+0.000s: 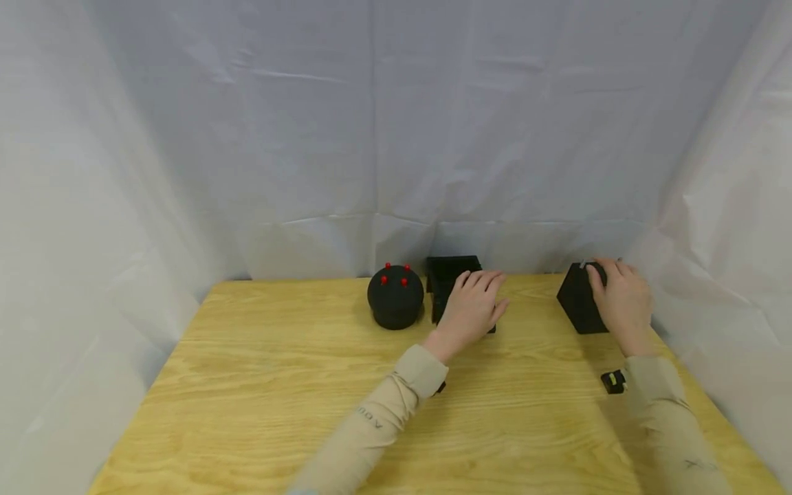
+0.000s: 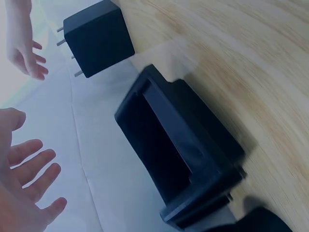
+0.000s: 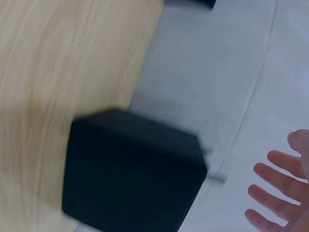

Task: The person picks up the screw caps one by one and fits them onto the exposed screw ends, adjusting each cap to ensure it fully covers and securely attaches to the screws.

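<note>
Head view: left hand (image 1: 473, 306) spread flat above black tray (image 1: 454, 271), right hand (image 1: 621, 297) fingers relaxed against black cube (image 1: 578, 302) on worktop (image 1: 260, 385).

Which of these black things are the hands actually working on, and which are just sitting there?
In hand:
left hand over the open black box
right hand reaching the black cube with pins

Lying about:
black ball with red pins
wooden table

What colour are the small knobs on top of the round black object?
Red, on the round black object; the knobs show best in the head view.
</note>
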